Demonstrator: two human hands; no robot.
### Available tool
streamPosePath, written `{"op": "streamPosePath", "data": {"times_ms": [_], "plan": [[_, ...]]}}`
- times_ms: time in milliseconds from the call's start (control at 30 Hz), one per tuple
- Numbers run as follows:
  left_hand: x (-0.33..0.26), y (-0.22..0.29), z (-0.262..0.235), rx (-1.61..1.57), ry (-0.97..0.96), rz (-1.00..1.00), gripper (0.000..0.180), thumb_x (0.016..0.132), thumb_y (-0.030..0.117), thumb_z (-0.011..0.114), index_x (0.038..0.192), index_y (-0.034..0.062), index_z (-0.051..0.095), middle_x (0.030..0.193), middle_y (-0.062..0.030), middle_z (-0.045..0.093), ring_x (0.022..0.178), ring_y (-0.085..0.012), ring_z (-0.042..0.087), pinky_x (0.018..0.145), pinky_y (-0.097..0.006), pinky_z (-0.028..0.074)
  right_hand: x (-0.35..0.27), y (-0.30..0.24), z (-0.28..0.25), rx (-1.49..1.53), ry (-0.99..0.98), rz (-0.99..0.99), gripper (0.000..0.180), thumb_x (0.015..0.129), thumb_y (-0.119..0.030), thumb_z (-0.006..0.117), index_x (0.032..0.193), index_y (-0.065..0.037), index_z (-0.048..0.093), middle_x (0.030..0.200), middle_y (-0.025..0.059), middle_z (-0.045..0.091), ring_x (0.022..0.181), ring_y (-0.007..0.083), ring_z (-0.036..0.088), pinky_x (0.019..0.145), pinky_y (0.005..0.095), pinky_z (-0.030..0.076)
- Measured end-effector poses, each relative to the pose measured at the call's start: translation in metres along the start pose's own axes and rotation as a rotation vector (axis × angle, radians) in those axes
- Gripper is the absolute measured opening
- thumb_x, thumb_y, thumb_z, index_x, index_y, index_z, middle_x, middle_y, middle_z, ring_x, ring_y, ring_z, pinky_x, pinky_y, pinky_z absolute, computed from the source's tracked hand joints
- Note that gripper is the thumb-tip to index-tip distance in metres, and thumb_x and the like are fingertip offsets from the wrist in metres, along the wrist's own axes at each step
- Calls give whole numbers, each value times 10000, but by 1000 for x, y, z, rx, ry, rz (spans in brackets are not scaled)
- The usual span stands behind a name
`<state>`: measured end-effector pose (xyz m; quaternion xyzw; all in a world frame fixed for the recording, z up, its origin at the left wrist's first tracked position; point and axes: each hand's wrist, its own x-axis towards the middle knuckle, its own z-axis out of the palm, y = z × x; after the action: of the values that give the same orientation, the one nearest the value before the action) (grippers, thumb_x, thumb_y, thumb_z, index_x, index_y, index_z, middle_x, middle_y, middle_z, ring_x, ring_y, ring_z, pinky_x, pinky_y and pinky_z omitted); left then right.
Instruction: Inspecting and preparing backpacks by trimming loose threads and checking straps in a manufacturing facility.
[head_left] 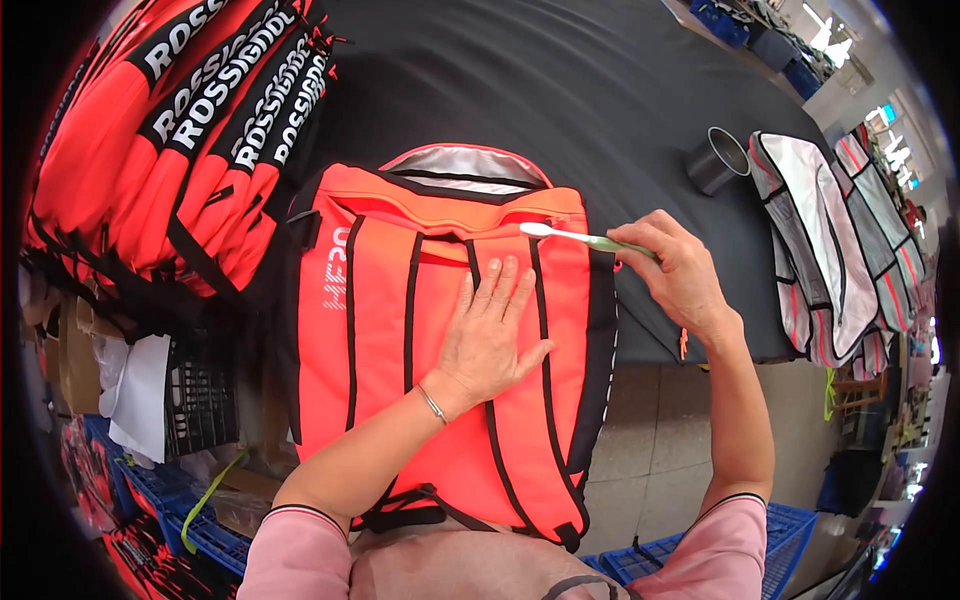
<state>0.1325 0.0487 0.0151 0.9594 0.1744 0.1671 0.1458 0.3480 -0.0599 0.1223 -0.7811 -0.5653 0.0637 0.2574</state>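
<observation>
Backpack (400, 330) in orange-red with black trim lies flat on the black table (560, 90), long axis running from the person toward its open top at the far end; soft fabric, probably light, best steadied by pressing. On it, the left hand (490, 335) rests open-palmed. Just right of its top, the right hand (680, 270) grips a toothbrush (580, 238), bristles pointing left onto the seam.

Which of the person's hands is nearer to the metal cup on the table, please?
The right. The right hand, holding a toothbrush, is just below and left of the metal cup. The left hand lies flat on the orange bag, farther away.
</observation>
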Motion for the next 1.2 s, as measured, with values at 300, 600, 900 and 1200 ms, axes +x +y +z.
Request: {"op": "streamPosePath", "data": {"times_ms": [300,600,900,1200], "plan": [[-1,0,2,-38,29,-3,840,878,515,611,1477,-8,339,1533,-259,288,1458,-366,236,1145,-513,264,53,5,65,-84,-96,-257,129,873,-153,656,975,-92,706,909,60,604,766,251,642,646,363,514],[-4,-6,2,-94,53,1,832,877,533,605,1461,-10,368,1515,-239,338,1436,-371,286,1140,-507,277,50,9,24,-194,-164,-267,104,841,-135,693,930,-82,703,843,71,547,708,265,611,619,367,486],[-4,-7,4,-100,46,9,834,880,530,603,1460,-20,365,1515,-241,341,1434,-368,294,1137,-501,287,64,-1,48,-113,-101,-287,127,826,-115,699,942,-66,695,827,82,554,733,276,610,646,365,484],[-2,-2,5,-84,54,7,836,877,526,611,1462,-18,366,1508,-241,353,1432,-366,301,1133,-497,296,70,-2,57,-59,-150,-357,96,843,-119,683,909,-51,677,840,94,543,744,283,602,647,381,474]]}}
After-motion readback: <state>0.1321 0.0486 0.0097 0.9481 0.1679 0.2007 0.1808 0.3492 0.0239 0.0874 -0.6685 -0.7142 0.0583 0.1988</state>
